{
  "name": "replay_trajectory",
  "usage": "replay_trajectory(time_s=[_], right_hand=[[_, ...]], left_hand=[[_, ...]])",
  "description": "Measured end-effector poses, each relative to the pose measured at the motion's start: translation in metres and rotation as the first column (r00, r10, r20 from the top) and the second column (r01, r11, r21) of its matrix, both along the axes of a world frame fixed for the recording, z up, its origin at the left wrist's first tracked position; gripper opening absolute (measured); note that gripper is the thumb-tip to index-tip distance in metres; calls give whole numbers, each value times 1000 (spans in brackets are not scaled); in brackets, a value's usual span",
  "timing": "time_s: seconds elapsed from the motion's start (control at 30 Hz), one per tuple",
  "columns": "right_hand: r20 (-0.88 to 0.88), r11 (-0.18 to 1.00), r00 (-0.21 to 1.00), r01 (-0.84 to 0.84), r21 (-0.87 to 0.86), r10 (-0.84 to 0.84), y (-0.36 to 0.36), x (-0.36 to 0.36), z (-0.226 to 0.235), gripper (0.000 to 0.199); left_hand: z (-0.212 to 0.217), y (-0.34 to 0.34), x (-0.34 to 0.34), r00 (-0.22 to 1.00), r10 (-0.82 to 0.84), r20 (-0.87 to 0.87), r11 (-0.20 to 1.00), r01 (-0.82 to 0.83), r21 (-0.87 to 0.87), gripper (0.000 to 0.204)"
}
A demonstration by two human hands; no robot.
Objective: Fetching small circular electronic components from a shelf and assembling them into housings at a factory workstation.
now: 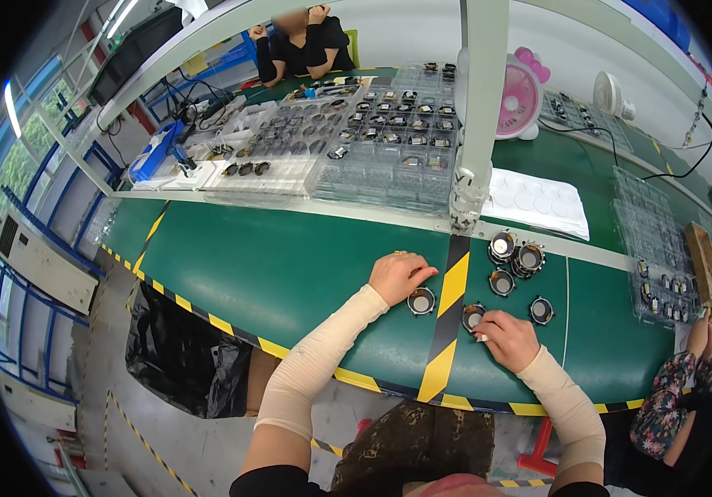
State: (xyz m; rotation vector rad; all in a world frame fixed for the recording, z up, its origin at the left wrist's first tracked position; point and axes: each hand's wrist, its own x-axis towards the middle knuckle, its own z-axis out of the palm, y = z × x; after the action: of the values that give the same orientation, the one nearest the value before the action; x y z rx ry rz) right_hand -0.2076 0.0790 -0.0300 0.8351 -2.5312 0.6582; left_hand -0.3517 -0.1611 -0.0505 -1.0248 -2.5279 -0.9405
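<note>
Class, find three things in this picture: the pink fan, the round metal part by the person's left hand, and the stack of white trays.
Pink fan (518, 101): head view, on its round front grille.
Round metal part (421, 301): head view, on its shiny centre, beside the left hand (400, 276).
White trays (538, 201): head view, on the top tray's flat surface.

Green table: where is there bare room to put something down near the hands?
The green table lies bare left of the left hand, out to the striped edge tape. Right of the ring parts, green shows up to the clear trays. Between the left hand and the right hand it is crowded.
</note>
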Motion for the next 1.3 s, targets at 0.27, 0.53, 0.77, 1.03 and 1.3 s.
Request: replay_trajectory(time_s=[0.27,0.53,0.77,1.03,1.3], right_hand=[[-3,1000,1000,-19,15,19,2,-1,3,21],[-9,998,998,60,11,-60,1,4,0,24],[-62,999,997,42,-5,-42,9,-6,-23,22],[-149,999,989,18,-36,-23,15,-1,-26,18],[-160,989,976,143,-37,-148,13,2,-32,16]], left_hand=[[-1,0,1,1000,6,-18,1000,-6,-2,23],[1,-3,2,1000,-8,4,1000,8,-14,22],[-13,-3,-8,999,-24,22,999,23,46,18],[-10,0,-8,996,-67,55,998,66,18,16],[5,-2,10,952,-33,-306,964,111,243,13]])
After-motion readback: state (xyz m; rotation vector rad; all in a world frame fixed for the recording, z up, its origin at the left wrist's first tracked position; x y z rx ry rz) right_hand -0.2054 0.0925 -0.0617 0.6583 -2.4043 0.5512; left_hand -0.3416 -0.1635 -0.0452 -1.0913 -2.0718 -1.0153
